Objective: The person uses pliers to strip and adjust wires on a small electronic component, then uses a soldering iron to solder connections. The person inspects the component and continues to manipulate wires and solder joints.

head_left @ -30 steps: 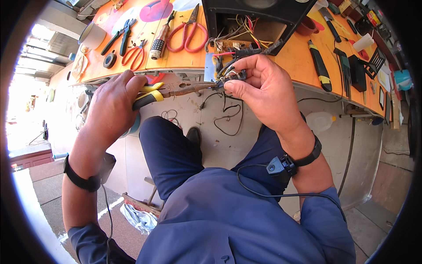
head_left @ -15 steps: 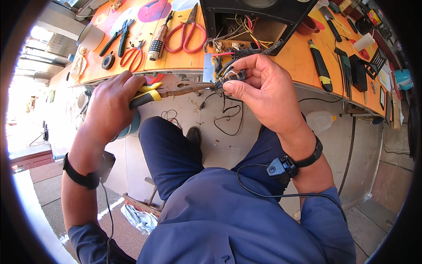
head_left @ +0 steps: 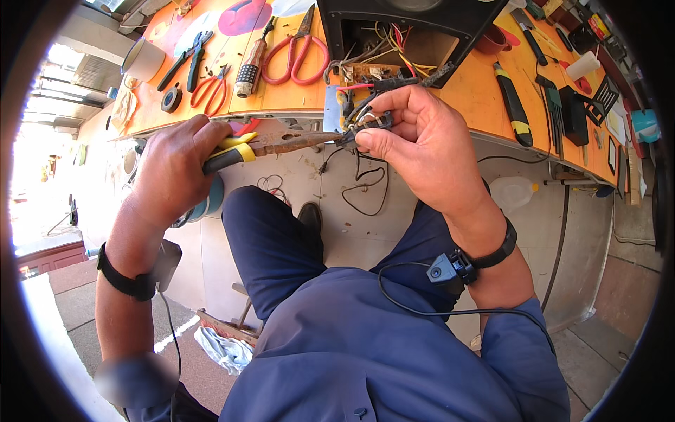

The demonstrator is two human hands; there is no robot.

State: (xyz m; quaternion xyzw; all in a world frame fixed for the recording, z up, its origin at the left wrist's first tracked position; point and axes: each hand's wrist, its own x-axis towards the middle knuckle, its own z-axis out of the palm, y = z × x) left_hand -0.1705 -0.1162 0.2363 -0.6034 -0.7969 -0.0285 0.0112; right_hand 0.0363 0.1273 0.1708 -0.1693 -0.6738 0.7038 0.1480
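My left hand (head_left: 174, 165) is closed around the yellow and black handles of rusty long-nose pliers (head_left: 285, 143). Their jaws reach right, with the tips at a small dark part with metal terminals and wires (head_left: 374, 121). Between thumb and fingers, my right hand (head_left: 429, 144) pinches that part just beyond the bench's front edge. Whether the jaw tips grip a wire or the part itself is too small to tell. Right behind stands a black box (head_left: 450, 35), open on the near side, with red, yellow and white wires (head_left: 401, 49) coming out.
On the orange bench (head_left: 295, 95) to the left lie red-handled scissors (head_left: 299, 53), a screwdriver (head_left: 252, 67), orange-handled cutters (head_left: 209, 93), green-handled pliers (head_left: 190, 60) and black tape (head_left: 171, 98). A utility knife (head_left: 512, 105) lies right. A black cable (head_left: 373, 197) hangs below; a plastic jug (head_left: 513, 191) stands under the bench.
My left hand and forearm have shifted slightly left, with the pliers' handles. My right hand keeps its place and its pinch on the small part.
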